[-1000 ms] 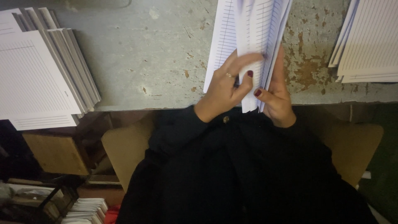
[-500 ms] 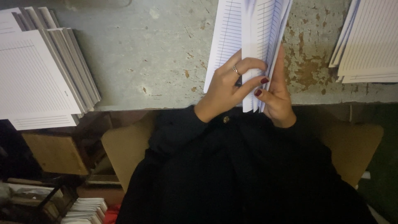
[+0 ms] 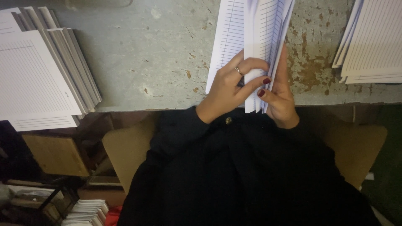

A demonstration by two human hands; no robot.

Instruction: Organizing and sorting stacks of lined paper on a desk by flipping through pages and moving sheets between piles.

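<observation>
A sheaf of white ruled sheets (image 3: 247,37) stands half folded on the worn grey table (image 3: 159,54), its near end over the table's front edge. My left hand (image 3: 228,90), with a ring and dark red nails, pinches the left leaves with its fingers curled over them. My right hand (image 3: 279,98) clasps the right side of the same sheaf, thumb against the paper. Both arms are in black sleeves.
A fanned stack of ruled sheets with grey backs (image 3: 46,71) lies at the table's left. Another stack of ruled paper (image 3: 372,42) lies at the right edge. Below the table are a brown seat (image 3: 125,150), a wooden box (image 3: 54,155) and more paper (image 3: 86,211).
My left hand's fingers have slid up and curled further over the leaves of the sheaf. The right hand and the sheaf have barely moved.
</observation>
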